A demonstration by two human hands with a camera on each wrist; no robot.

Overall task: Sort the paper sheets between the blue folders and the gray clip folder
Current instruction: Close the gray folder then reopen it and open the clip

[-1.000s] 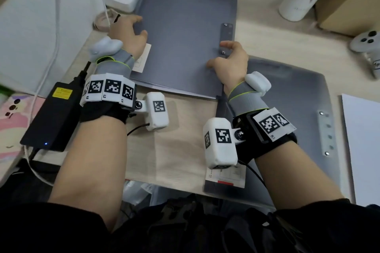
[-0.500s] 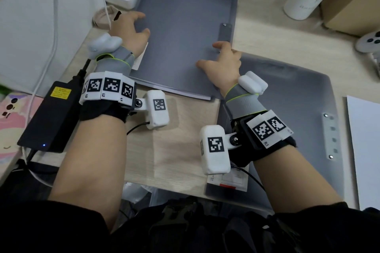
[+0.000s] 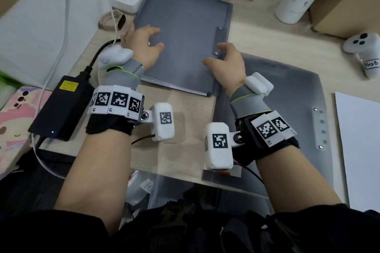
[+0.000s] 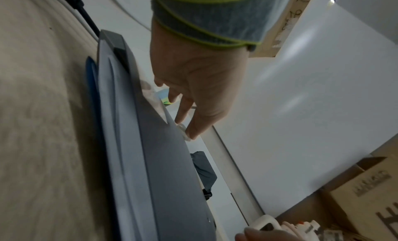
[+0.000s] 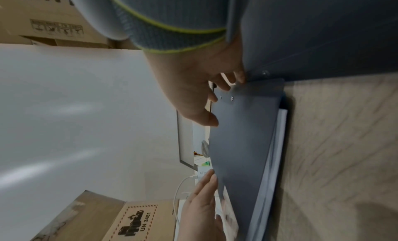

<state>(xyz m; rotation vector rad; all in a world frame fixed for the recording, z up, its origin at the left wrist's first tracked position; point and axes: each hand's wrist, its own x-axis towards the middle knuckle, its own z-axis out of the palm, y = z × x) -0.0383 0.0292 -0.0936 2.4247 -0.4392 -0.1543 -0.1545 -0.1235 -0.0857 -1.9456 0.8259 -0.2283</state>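
Currently both hands, left hand (image 3: 144, 47) and right hand (image 3: 226, 63), rest spread-fingered on gray folder (image 3: 181, 39), gripping nothing; uneven push could skew the sheets (image 5: 277, 142) underneath.

Matt gray plastic clip folder (image 3: 181, 43), pale wood-grain desk (image 3: 181, 139), smooth white paper sheet (image 3: 362, 150)

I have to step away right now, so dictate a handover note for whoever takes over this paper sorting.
Left hand: open, fingers spread on the closed gray clip folder.
Right hand: open, fingertips at that folder's riveted clip strip.
Done: paper sheets lie under the cover, and a blue folder edge shows beneath.
A second gray folder lies under the right forearm.
Left: the loose white sheets at the far right look not yet filed.
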